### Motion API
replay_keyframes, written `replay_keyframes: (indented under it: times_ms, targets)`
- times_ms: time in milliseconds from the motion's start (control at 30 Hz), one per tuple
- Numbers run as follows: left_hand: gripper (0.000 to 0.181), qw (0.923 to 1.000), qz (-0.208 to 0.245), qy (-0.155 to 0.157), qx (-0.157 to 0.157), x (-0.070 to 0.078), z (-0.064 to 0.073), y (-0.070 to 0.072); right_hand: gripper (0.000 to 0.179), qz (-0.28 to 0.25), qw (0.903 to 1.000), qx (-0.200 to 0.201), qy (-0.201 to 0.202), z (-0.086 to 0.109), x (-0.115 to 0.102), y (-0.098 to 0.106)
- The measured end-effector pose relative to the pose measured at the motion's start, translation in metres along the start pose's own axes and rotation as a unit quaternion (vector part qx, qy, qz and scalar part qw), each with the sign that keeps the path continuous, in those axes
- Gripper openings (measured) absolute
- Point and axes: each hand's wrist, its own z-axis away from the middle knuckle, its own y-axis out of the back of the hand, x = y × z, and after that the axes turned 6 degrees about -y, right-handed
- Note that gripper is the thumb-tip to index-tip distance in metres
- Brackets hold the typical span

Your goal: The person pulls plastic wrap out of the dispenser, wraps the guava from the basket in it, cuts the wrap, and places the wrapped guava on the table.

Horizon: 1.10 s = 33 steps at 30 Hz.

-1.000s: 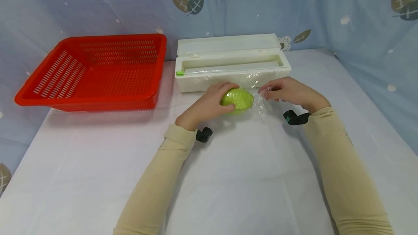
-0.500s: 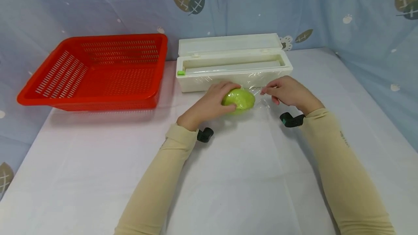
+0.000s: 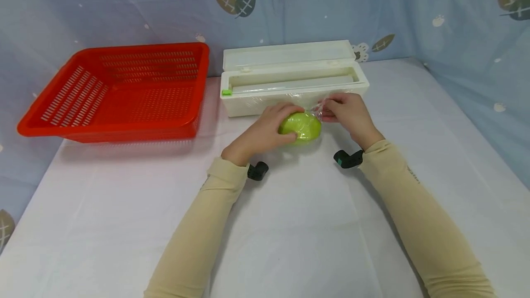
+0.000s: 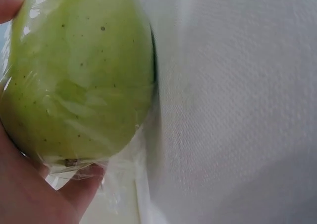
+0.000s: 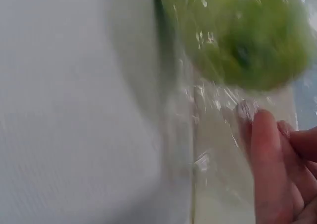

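Observation:
A speckled green mango point(image 3: 304, 125) lies on its side on the white cloth, covered in clear plastic wrap point(image 5: 203, 159). My left hand point(image 3: 269, 130) grips its left end, thumb on the near side and fingers over the far side. In the left wrist view the mango point(image 4: 81, 75) fills the upper left, film creased near its stem end. My right hand point(image 3: 345, 111) is at the mango's right end, pinching gathered film between thumb and fingers. The right wrist view has these fingers point(image 5: 270, 159) just below the blurred mango point(image 5: 247, 35).
Right behind the hands stands a white plastic-wrap dispenser point(image 3: 290, 100), lid raised, roll inside, with a green slider point(image 3: 226, 92) at its left end. A red slotted basket point(image 3: 112, 130) stands at the back left. A blue patterned curtain point(image 3: 298, 8) hangs behind the table.
My right hand has moved left, in to the mango's right end, and now bunches the film there. The left hand keeps its grip on the mango in place.

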Motion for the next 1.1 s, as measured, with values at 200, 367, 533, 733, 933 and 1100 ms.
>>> replay_keyframes:
  times_ms: [200, 367, 533, 733, 933, 1100]
  targets:
    - [0.055, 0.9999, -0.012, -0.010, 0.000, 0.001, 0.000, 0.000, 0.025, 0.132, 0.9866, 0.054, 0.078, 0.006, -0.009, -0.013]
    - [0.054, 0.9998, -0.016, -0.013, 0.003, 0.001, -0.001, 0.000, 0.023, 0.195, 0.9688, 0.090, 0.124, 0.008, -0.010, -0.017]
    - [0.053, 0.9999, -0.008, -0.007, 0.008, 0.000, 0.000, 0.000, 0.024, 0.117, 0.9861, 0.083, 0.085, 0.009, -0.012, -0.022]
    - [0.053, 1.0000, 0.004, 0.003, 0.007, -0.004, 0.002, 0.000, 0.026, 0.086, 0.9868, 0.090, 0.103, 0.010, -0.010, -0.032]
    - [0.055, 0.9997, 0.018, -0.011, 0.012, -0.008, 0.002, 0.001, 0.025, 0.105, 0.9808, 0.084, 0.141, 0.010, -0.009, -0.037]
    - [0.056, 0.9994, 0.024, -0.019, 0.015, -0.009, 0.002, -0.001, 0.021, 0.089, 0.9851, 0.044, 0.140, 0.009, -0.005, -0.035]
